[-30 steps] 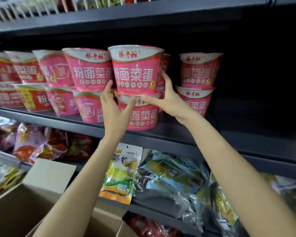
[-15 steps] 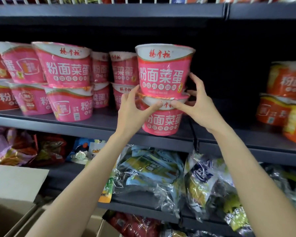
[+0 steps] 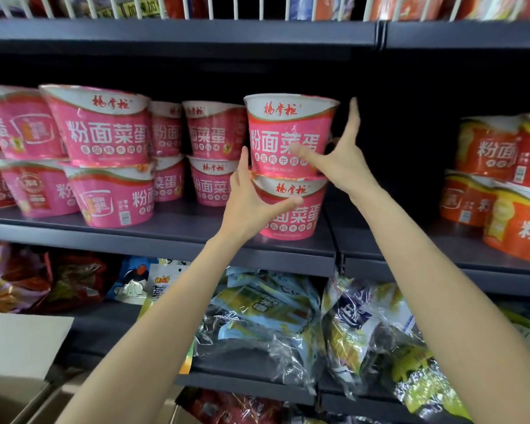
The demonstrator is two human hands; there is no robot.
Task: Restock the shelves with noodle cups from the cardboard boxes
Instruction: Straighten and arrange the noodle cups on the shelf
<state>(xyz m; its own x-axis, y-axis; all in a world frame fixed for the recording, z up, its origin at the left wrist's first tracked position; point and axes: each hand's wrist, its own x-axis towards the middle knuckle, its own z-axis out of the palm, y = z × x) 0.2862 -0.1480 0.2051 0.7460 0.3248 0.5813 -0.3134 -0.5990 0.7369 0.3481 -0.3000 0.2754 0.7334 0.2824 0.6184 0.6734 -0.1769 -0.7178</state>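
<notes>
Two pink noodle cups stand stacked on the dark shelf [image 3: 172, 237], the upper cup [image 3: 288, 117] on the lower cup [image 3: 294, 223]. My left hand [image 3: 251, 200] grips the lower cup at its rim, thumb across the front and fingers up its left side. My right hand [image 3: 340, 160] is spread beside the upper cup's right side, fingers straight up; its blurred thumb crosses the cup's front. More pink cups [image 3: 104, 130] are stacked in pairs to the left. A cardboard box flap [image 3: 22, 341] shows at the lower left.
Orange noodle cups [image 3: 487, 148] are stacked on the shelf section to the right, with a dark gap between them and my stack. Snack bags [image 3: 257, 316] fill the shelf below. A white wire rail [image 3: 257, 7] runs along the shelf above.
The two-cup stack now rests further right on the shelf. My right hand has let go of the upper cup and spread its fingers. My left hand keeps its hold.
</notes>
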